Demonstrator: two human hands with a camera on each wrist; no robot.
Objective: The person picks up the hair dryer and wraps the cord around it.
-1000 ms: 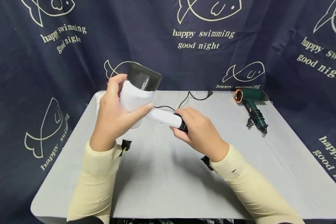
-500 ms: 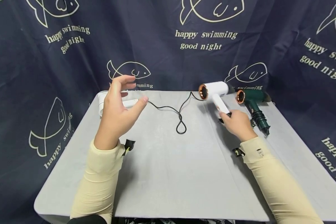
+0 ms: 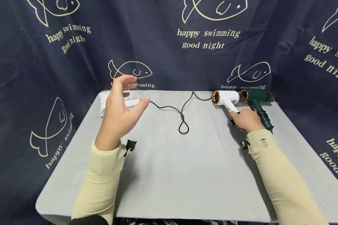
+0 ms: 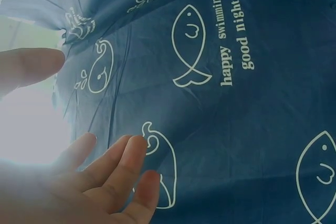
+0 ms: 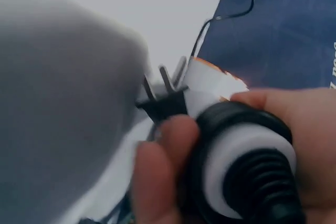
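Note:
My right hand [image 3: 248,120] grips the lower handle of a white hair dryer [image 3: 228,97] with a copper-rimmed rear end, low at the table's back right. Black cord is wound round the handle's end. In the right wrist view, a three-pronged black plug [image 5: 165,106] sticks out beside my fingers. The dryer's dark nozzle meets the copper ring of a green hair dryer [image 3: 257,96] lying to its right. My left hand [image 3: 116,115] is raised over the table's left side, thumb and fingers apart, holding nothing. Behind it, partly hidden, lies another white hair dryer [image 3: 102,101].
From the left dryer a black cord [image 3: 169,107] runs across the grey table [image 3: 171,175], with a loop near the middle, to the back right. A dark blue curtain [image 3: 163,37] with fish prints hangs behind and at both sides.
My left hand has let go of the white hair dryer. My right hand has carried it from centre-left to the back right and lowered it beside the green one.

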